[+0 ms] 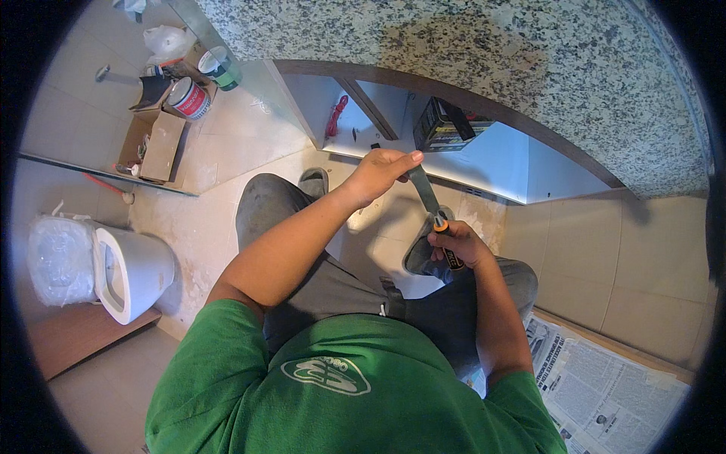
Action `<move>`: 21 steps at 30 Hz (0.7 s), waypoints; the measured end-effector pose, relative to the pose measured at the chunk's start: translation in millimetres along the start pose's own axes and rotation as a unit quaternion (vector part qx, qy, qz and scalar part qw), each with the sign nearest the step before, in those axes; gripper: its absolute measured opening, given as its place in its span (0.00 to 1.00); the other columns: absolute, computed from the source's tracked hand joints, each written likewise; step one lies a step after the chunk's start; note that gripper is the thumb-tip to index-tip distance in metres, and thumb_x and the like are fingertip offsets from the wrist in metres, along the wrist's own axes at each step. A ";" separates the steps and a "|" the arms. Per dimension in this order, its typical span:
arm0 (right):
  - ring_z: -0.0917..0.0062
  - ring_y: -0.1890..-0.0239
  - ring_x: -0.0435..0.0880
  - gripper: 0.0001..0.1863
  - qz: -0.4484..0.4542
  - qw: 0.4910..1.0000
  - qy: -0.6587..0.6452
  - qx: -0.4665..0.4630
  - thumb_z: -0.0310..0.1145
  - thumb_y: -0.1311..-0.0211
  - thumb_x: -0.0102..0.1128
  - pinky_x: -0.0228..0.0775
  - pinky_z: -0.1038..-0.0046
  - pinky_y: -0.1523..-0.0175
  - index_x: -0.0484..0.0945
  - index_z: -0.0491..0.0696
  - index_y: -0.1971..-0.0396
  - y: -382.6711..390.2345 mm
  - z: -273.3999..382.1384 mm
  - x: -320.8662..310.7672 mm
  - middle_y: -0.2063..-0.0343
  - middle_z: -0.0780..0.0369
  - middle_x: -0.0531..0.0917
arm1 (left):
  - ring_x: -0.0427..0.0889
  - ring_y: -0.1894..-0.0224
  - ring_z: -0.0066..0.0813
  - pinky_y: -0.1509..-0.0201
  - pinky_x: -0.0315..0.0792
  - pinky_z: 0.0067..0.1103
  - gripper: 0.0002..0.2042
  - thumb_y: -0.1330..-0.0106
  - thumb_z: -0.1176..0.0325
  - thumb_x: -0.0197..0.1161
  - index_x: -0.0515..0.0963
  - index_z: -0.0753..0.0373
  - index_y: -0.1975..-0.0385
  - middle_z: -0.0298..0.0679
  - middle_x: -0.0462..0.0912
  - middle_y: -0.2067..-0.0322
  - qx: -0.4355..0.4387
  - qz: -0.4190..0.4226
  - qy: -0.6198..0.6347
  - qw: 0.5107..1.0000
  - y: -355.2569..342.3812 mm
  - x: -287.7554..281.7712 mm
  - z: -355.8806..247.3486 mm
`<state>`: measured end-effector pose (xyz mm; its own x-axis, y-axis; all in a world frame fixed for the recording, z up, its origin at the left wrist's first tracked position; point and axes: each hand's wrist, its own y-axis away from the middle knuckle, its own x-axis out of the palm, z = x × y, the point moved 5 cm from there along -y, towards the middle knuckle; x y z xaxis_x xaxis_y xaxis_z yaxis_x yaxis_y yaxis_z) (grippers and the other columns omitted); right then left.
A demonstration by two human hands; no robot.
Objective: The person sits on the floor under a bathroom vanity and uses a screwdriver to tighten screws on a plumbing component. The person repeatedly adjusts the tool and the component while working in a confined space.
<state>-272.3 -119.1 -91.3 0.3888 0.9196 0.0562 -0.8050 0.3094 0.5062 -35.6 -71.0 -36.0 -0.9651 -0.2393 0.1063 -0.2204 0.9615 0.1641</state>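
Observation:
My right hand (463,244) is wrapped round the black-and-orange handle of a flat-bladed tool (426,193). Its long grey blade has even width and slants up and left from the handle; whether it is a file or a chisel I cannot tell. At the far end of the blade, my left hand (382,175) pinches the tip between thumb and fingers. Both hands are above the floor between my knees, in front of the low opening of a cabinet (495,170). Part of the handle is hidden by my right fingers.
A speckled stone countertop (484,45) overhangs the cabinet. Inside lie a dark box (446,125) and a red cord bundle (337,116). Left are a toilet (136,265), an open carton (162,147), a paint can (189,98) and a bucket (220,68). Newspaper (605,386) covers the lower right.

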 end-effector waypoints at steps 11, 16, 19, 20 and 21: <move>0.79 0.78 0.81 0.14 -0.008 1.000 -0.010 0.001 0.41 0.34 0.69 0.71 0.76 0.71 0.79 0.45 0.69 -1.0 -1.8 -1.8 0.81 0.65 0.80 | 0.78 0.63 0.20 0.53 0.73 0.20 0.18 0.31 0.53 0.66 0.86 0.66 0.63 0.33 0.85 0.67 0.023 0.000 -0.031 0.999 3.5 1.5 -10.2; 0.79 0.79 0.80 0.14 -0.011 0.999 -0.030 -0.002 0.39 0.34 0.68 0.71 0.75 0.72 0.78 0.45 0.70 -0.5 -0.2 -2.9 0.82 0.65 0.79 | 0.81 0.58 0.19 0.49 0.74 0.19 0.14 0.33 0.63 0.70 0.85 0.66 0.54 0.35 0.87 0.61 0.055 -0.015 -0.008 0.998 1.6 -2.2 -10.2; 0.79 0.80 0.80 0.14 -0.015 0.999 -0.031 0.003 0.39 0.35 0.68 0.71 0.75 0.72 0.78 0.44 0.71 0.8 2.4 -1.9 0.82 0.65 0.79 | 0.82 0.59 0.19 0.50 0.75 0.18 0.13 0.34 0.66 0.70 0.85 0.67 0.54 0.36 0.87 0.62 0.062 -0.027 0.011 0.998 3.4 -0.7 -13.5; 0.79 0.80 0.80 0.14 -0.013 0.999 -0.032 0.002 0.39 0.35 0.68 0.71 0.75 0.72 0.78 0.44 0.71 1.0 3.1 -1.8 0.82 0.65 0.79 | 0.82 0.59 0.19 0.51 0.75 0.18 0.13 0.34 0.67 0.70 0.85 0.67 0.54 0.35 0.87 0.62 0.061 -0.027 0.011 0.998 3.7 -1.0 -13.8; 0.79 0.81 0.80 0.14 -0.010 0.999 -0.033 0.000 0.39 0.35 0.68 0.71 0.75 0.72 0.78 0.44 0.71 1.2 3.6 -1.5 0.82 0.65 0.79 | 0.82 0.59 0.19 0.51 0.75 0.18 0.13 0.34 0.67 0.71 0.84 0.67 0.53 0.35 0.87 0.62 0.059 -0.028 0.012 0.998 3.9 -1.2 -14.1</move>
<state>-272.3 -121.0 -87.7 0.4339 0.8952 0.1019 -0.7962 0.3280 0.5083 -33.3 -68.9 -21.7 -0.9475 -0.2947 0.1237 -0.2902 0.9555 0.0534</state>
